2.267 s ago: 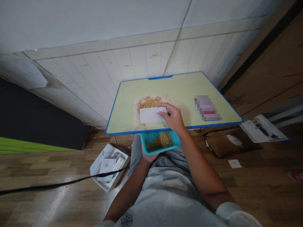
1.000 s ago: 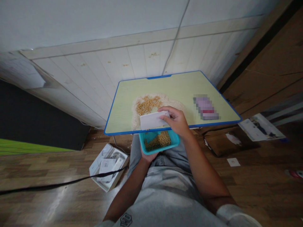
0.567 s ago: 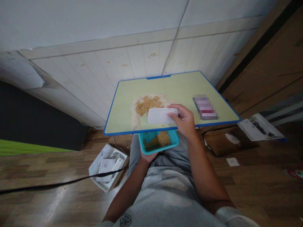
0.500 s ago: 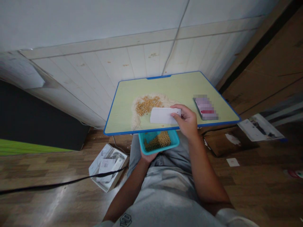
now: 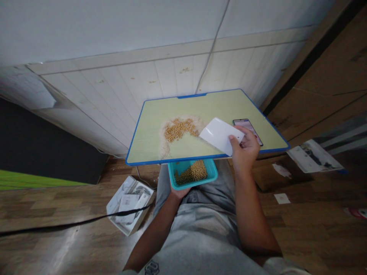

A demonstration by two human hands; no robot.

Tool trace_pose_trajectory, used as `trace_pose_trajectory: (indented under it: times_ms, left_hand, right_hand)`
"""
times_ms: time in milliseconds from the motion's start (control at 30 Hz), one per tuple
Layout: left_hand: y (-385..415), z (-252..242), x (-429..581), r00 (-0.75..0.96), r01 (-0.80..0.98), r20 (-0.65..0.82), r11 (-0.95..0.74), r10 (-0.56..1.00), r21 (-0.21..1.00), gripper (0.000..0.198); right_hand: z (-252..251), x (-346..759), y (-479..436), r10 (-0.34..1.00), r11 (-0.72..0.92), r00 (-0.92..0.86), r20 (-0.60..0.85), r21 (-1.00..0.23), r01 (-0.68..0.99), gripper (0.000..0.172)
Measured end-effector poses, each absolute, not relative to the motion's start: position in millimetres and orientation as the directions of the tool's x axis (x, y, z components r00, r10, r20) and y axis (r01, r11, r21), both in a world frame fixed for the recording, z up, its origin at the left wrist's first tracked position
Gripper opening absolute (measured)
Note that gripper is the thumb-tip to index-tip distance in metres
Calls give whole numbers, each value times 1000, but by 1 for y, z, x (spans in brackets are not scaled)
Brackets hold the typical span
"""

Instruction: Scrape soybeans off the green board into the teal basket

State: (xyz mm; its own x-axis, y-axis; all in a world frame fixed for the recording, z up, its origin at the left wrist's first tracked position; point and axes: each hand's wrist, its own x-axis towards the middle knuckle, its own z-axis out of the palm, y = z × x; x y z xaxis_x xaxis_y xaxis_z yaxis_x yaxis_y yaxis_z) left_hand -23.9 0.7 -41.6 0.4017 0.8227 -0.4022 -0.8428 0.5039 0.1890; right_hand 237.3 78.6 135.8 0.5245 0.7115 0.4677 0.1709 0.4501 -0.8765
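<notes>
My right hand [image 5: 245, 149] pinches a flat white card-like scraper [image 5: 219, 134] at its right end, holding it tilted above the table's right-centre. To its left lies a heap of soybeans [image 5: 177, 130], ringed by white rice grains [image 5: 164, 147] on the pale green tabletop [image 5: 146, 126]. Below the table's front edge, my left hand [image 5: 180, 192] supports a turquoise plastic basket [image 5: 213, 178] from underneath, with most of its fingers hidden. Inside the basket sit more soybeans [image 5: 198, 170] and darker green beans [image 5: 183, 176]. A phone [image 5: 246, 124] lies on the table just behind my right hand.
The table has a blue rim [image 5: 172, 160]. An open white box [image 5: 130, 206] with papers stands on the floor at left, with a black strap [image 5: 86, 220] across it. A brown carton [image 5: 265, 175] and a white tray [image 5: 315, 156] are at right. A panelled wall [image 5: 120, 88] rises behind.
My right hand has moved right with the white scraper, which has turned and tilted. It now partly covers the phone. My left hand and the basket stay in place.
</notes>
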Motion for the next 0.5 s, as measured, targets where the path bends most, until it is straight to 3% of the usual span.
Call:
trace_pose_trajectory:
  times_ms: [133,333,500]
  left_hand:
    - [3,-52,-26,406,-840,-401,508,822,191,80]
    - [4,-63,-28,427,-831,-329,509,842,224,77]
    - [2,-64,-28,448,-827,-289,515,846,225,71]
  right_hand:
    - [123,246,86,635,443,609,476,-870,218,44]
    - [118,245,84,637,455,583,504,-857,243,57]
    - [130,234,86,693,421,574,436,-891,169,37]
